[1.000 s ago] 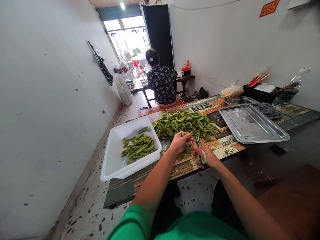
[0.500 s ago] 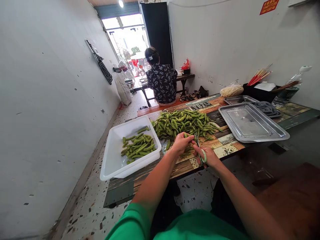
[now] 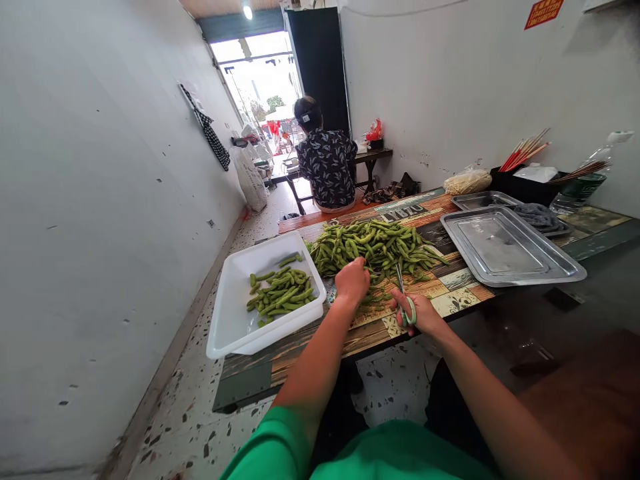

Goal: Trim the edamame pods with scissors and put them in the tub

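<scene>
My right hand [image 3: 417, 312] is closed round the pale green handles of a pair of scissors [image 3: 401, 279], blades pointing away from me. At the near edge of a heap of green soybean pods [image 3: 375, 240] is my left hand [image 3: 353, 283], its fingers curled. What those fingers hold, if anything, is hidden by the back of the hand. To the left, a white plastic tub [image 3: 233, 280] contains a smaller lot of pods [image 3: 285, 293]. Some small green bits and pods lie on the table [image 3: 365, 327] between my hands.
A metal tray [image 3: 510, 247] lies on the right, with another tray and a grey cloth [image 3: 537, 217] behind it. Beyond stand a black box of skewers [image 3: 520, 180], a plastic bottle [image 3: 590, 177] and a bagged pale bundle [image 3: 469, 181]. A person [image 3: 326, 160] sits ahead, back turned.
My left hand has moved left and forward from the scissors to the heap; the pod it held near the blades no longer shows. The scissors stay in my right hand.
</scene>
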A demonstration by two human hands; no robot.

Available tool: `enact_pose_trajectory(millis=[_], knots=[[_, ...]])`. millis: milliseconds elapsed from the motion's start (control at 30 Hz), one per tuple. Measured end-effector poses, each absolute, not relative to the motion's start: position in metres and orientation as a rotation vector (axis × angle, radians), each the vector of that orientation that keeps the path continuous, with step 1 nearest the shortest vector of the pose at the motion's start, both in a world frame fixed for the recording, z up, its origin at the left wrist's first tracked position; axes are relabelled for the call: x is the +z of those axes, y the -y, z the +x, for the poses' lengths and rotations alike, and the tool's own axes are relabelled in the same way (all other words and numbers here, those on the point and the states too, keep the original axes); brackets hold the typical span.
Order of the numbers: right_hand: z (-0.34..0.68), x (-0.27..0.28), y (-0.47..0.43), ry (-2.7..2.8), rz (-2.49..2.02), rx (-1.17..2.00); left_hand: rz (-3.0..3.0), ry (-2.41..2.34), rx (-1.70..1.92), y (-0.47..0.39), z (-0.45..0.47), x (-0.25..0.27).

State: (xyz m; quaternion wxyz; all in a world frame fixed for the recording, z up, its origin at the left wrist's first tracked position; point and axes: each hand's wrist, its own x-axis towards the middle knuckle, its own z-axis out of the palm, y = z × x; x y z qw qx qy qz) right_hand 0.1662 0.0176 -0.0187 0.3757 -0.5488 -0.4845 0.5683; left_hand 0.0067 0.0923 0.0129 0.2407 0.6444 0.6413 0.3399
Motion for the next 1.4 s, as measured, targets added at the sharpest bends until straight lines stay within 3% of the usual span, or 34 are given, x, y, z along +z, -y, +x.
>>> enact_pose_trajectory(millis=[100,167,567,1400], knots=[[0.167,-0.018,-0.018,1.240,-1.398,1.472,2.099,-1.913,0.467,-0.090,0.009,0.006],[0.166,-0.019,-0.019,1.236,-1.393,1.492,2.175,-1.929,0.347,-0.090,0.009,0.004],[0.169,-0.028,-0.025,1.325,-1.407,1.468,2.373,-1.478,0.788,-0.083,0.021,0.006],[0.166,-0.022,-0.022,1.398,-1.533,1.242,2.592,-1.407,0.671,-0.079,0.021,0.007]])
